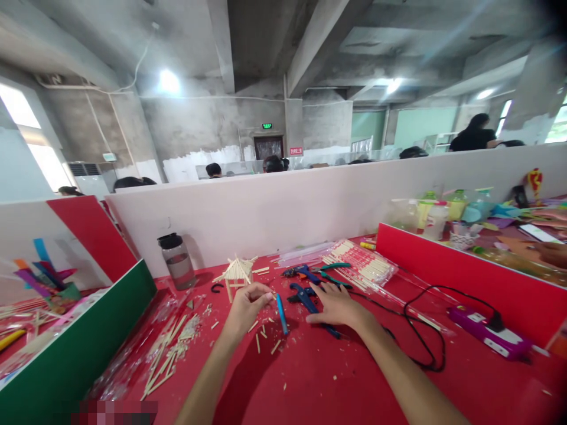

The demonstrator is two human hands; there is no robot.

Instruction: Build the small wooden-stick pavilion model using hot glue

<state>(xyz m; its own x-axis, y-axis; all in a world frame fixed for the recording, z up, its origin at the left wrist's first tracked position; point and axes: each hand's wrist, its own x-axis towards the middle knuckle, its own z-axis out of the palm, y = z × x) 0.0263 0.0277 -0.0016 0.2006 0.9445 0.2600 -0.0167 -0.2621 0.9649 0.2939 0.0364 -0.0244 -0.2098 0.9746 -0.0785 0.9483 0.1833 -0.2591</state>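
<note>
My left hand is closed in a pinch, thumb against fingertips; whatever lies between them is too small to make out. Just behind it stands a little house-like model of pale wooden sticks with a peaked roof. A slim blue pen-shaped object lies on the table to the right of those fingertips. My right hand is open, palm down and fingers spread, beside a dark blue glue gun. Green-handled pliers and another blue-handled tool lie beyond its fingertips.
Stick offcuts and scraps litter the red table. A water bottle stands at the back left, a pack of sticks at the back right. A black cable runs to a purple power strip. Green and red dividers flank the workspace.
</note>
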